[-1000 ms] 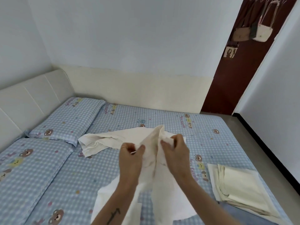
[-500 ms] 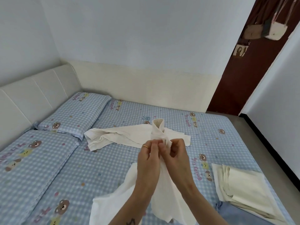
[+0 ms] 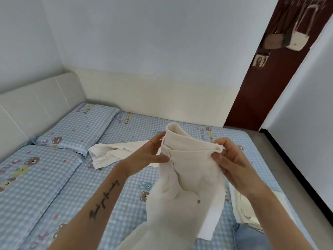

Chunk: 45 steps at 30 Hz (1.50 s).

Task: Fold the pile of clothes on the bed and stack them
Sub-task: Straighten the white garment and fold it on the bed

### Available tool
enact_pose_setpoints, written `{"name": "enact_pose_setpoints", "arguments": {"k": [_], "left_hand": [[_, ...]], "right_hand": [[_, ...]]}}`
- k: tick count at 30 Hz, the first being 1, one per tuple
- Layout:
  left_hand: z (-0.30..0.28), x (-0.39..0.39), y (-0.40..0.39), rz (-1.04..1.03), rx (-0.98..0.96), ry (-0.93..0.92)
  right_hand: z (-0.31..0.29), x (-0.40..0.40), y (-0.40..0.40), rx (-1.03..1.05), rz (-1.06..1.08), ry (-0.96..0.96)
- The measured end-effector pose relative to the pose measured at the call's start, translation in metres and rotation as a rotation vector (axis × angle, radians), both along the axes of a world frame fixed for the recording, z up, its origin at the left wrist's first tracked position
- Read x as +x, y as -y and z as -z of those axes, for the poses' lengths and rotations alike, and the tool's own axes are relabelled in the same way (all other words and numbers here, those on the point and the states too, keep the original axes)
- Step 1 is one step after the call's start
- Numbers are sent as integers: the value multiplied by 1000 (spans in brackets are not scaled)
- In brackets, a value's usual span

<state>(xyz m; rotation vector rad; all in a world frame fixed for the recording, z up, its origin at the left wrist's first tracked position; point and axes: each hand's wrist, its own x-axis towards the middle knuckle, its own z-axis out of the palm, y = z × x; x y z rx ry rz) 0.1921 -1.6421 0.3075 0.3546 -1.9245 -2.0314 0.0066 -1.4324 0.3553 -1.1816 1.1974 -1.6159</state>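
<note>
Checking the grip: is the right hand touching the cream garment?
Touching. The head view shows the right hand pinching the cream garment at its top edge.

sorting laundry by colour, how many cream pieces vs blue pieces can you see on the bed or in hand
Cream: 3 – held garment, loose garment near the pillow, folded stack (layers uncountable, counted as one).
Blue: 1 – denim piece at the bottom edge.
Total: 4
</note>
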Motion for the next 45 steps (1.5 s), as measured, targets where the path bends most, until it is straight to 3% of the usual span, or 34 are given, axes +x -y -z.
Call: {"name": "enact_pose_setpoints", "arguments": {"k": [3, 8, 16, 23, 27, 31, 37, 45], "left_hand": [[-7, -11, -14, -146, -57, 45], [-10, -43, -62, -494, -260, 34], [-44, -100, -141, -427, -243, -25], [-78, -150, -214, -424, -171, -109], [-85, -152, -238, -487, -16, -208], [-52, -117, -229, -622, 193, -207], [55, -10, -188, -932, 319, 105], [173, 117, -118, -1216, 451, 309]], "right_hand": [[-4, -14, -7, 2, 130, 43], [-7, -47, -18, 63, 456, -161], [-30, -106, -40, -9, 746, -236], [-78, -143, -69, -116, 852, -349], [-105, -144, -66, -189, 769, -459], [-87, -120, -29, -91, 517, -487], [29, -33, 58, 156, 167, -569], [170, 110, 180, 400, -101, -573]]}}
